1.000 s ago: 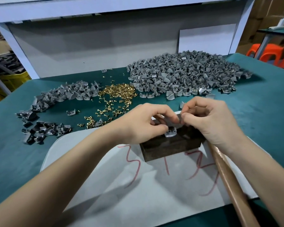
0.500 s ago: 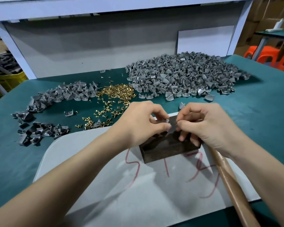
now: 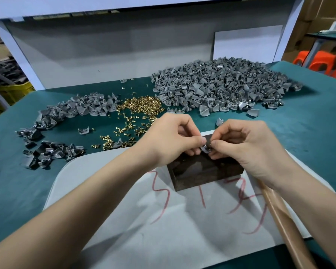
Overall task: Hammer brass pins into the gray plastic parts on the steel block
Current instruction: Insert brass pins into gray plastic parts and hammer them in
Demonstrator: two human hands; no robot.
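A dark steel block (image 3: 202, 171) sits on a white sheet in front of me. Just above its back edge, my left hand (image 3: 171, 138) and my right hand (image 3: 246, 144) meet fingertip to fingertip. Both pinch one small gray plastic part (image 3: 206, 149), which the fingers mostly hide. Whether a pin is in it cannot be seen. A wooden hammer handle (image 3: 283, 226) runs from under my right wrist toward the lower right, and its head is hidden. Loose brass pins (image 3: 140, 105) lie in a heap behind my left hand.
A big pile of gray parts (image 3: 221, 88) fills the back right of the green table (image 3: 308, 133). A smaller gray pile (image 3: 81, 107) and some darker parts (image 3: 47, 152) lie to the left. The white sheet (image 3: 163, 230) carries red marks. A grey panel stands behind.
The gray part lay on the block's top a second ago. It is now lifted off and held between both hands' fingertips. The hands have shifted slightly.
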